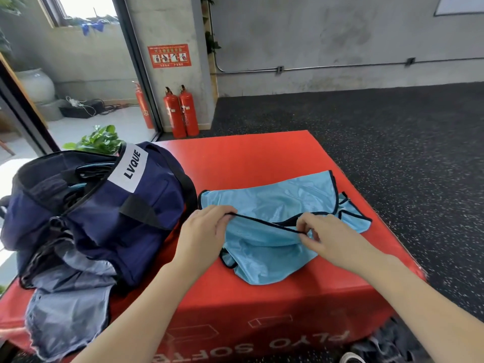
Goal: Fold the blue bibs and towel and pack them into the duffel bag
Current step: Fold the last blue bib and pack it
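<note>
Red plyo box is the worktop. Its far edge runs just beyond the blue bib, its right edge slants down past the bib's right strap, and its near edge drops off below the forearms. Bare red surface lies beyond the bib, up to the far edge, and a narrower strip lies on the near side of it. Right of the bib there's little margin before the edge, then dark speckled floor.

The bib lies flat mid-worktop, partly folded, black trim showing. The navy duffel bag sits just left of the bib, nearly touching it, top unzipped, some blue fabric visible inside. Grey-blue cloth spills from under the bag toward the near-left corner, well left of the bib and hanging over the box edge.

Left hand: fingers curled, pinching the bib's black-trimmed edge at its left end. Right hand: fingers curled, pinching the same trim line further right. The trim runs taut between the two hands, lifted slightly off the layer beneath.

Two red fire extinguishers stand against the pillar, well beyond the bib and off the box. A green plant shows behind the bag.
</note>
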`<action>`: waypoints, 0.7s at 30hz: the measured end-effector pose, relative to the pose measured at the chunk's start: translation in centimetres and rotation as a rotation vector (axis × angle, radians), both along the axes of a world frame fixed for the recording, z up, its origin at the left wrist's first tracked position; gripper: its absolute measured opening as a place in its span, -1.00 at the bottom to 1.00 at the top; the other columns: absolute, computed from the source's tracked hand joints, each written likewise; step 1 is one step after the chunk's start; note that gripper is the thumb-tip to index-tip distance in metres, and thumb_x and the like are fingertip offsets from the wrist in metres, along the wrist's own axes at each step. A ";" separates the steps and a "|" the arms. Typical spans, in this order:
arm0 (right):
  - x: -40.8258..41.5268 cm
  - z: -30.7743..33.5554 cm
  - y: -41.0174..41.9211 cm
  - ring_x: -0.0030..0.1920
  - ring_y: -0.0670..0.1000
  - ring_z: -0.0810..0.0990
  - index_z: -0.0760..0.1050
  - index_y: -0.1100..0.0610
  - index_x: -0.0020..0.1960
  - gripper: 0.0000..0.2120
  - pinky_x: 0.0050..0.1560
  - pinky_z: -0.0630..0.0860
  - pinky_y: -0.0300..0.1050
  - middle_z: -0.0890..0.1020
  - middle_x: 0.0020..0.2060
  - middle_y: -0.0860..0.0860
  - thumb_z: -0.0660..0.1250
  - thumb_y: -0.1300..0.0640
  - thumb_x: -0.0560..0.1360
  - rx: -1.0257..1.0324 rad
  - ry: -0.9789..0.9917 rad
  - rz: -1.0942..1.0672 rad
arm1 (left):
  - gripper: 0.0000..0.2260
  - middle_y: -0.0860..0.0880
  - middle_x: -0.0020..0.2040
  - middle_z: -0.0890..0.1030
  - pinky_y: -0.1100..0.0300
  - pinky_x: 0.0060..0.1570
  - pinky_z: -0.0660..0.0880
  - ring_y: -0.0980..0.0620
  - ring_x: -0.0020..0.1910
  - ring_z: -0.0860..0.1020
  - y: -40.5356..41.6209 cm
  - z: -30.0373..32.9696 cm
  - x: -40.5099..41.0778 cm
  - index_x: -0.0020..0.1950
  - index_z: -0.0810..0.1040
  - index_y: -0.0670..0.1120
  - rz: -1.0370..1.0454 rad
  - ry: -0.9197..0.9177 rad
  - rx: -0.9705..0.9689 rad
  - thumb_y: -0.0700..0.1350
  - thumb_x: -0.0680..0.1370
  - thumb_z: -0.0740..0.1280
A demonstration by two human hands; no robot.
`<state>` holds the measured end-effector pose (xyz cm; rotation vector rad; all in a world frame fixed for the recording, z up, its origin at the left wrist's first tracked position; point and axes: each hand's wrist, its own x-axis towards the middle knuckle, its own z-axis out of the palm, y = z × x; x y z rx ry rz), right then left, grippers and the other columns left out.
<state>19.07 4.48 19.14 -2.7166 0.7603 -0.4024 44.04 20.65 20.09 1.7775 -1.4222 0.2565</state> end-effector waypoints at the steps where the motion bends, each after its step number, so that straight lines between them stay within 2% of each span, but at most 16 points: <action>1: -0.3 0.1 -0.3 -0.20 -0.19 0.50 0.37 -0.18 -0.01 -0.90 -0.20 0.37 -0.25 0.55 -0.18 -0.25 0.30 -0.06 0.59 0.032 -0.003 -0.019 | -0.82 0.13 -0.04 0.69 0.22 0.02 0.47 0.11 -0.07 0.61 0.1 0.3 0.4 0.05 0.69 0.01 0.024 0.047 -0.005 -0.11 0.60 0.29; 3: -1.0 0.3 -1.0 -0.23 -0.16 0.52 0.42 -0.18 0.01 -0.93 -0.22 0.46 -0.19 0.56 -0.15 -0.28 0.31 -0.04 0.59 0.098 -0.035 -0.067 | -0.83 0.13 -0.06 0.69 0.24 0.02 0.48 0.13 -0.07 0.61 0.4 0.9 1.2 0.05 0.70 0.02 0.068 0.129 -0.021 -0.20 0.59 0.35; 8: -2.3 0.6 -1.0 0.01 -0.30 0.46 0.55 -0.10 0.07 -0.94 -0.04 0.35 -0.40 0.55 -0.11 -0.26 0.32 0.01 0.61 0.057 -0.027 -0.047 | -0.81 0.19 -0.19 0.68 0.36 -0.15 0.47 0.19 -0.24 0.61 1.7 1.7 2.0 0.00 0.71 0.04 0.103 0.299 -0.050 -0.23 0.58 0.37; 11: -3.3 1.0 -0.6 0.00 -0.28 0.43 0.52 -0.10 0.03 -0.96 -0.07 0.31 -0.32 0.54 -0.14 -0.24 0.31 0.03 0.62 0.026 0.052 -0.047 | -0.82 0.17 -0.16 0.70 0.34 -0.12 0.49 0.16 -0.20 0.63 2.6 1.6 2.3 -0.01 0.70 0.04 0.122 0.327 -0.075 -0.23 0.58 0.38; 13: -3.9 1.0 -0.5 -0.05 -0.27 0.46 0.48 -0.11 0.04 -0.96 -0.09 0.33 -0.29 0.54 -0.13 -0.22 0.28 0.02 0.61 0.005 0.073 -0.091 | -0.83 0.15 -0.21 0.69 0.37 -0.20 0.47 0.13 -0.25 0.61 3.2 1.4 2.3 -0.01 0.70 0.03 0.110 0.348 -0.068 -0.23 0.58 0.39; 16: -4.7 1.1 -0.3 -0.26 -0.20 0.51 0.34 -0.12 0.04 -0.97 -0.23 0.39 -0.15 0.57 -0.22 -0.14 0.20 -0.02 0.62 -0.041 0.079 -0.198 | -0.83 0.12 -0.26 0.68 0.29 -0.31 0.45 0.05 -0.33 0.57 4.0 0.9 1.9 -0.02 0.68 0.05 0.108 0.369 -0.051 -0.22 0.59 0.38; 18: -5.2 1.0 -0.1 -0.33 -0.14 0.52 0.29 -0.11 0.04 -0.95 -0.25 0.43 -0.06 0.59 -0.25 -0.12 0.17 -0.02 0.64 -0.101 0.099 -0.222 | -0.84 0.09 -0.29 0.66 0.33 -0.35 0.41 0.05 -0.37 0.53 4.4 0.6 1.7 -0.03 0.67 0.04 0.115 0.367 -0.044 -0.22 0.60 0.37; 21: -6.5 0.9 -0.4 -0.14 -0.05 0.61 0.38 -0.09 0.15 -0.92 -0.11 0.49 -0.05 0.64 -0.07 -0.17 0.18 0.02 0.66 -0.181 0.140 -0.218 | -0.81 0.06 -0.27 0.66 0.34 -0.27 0.42 0.03 -0.29 0.55 5.0 0.1 2.0 -0.06 0.64 0.07 0.147 0.369 -0.054 -0.24 0.60 0.37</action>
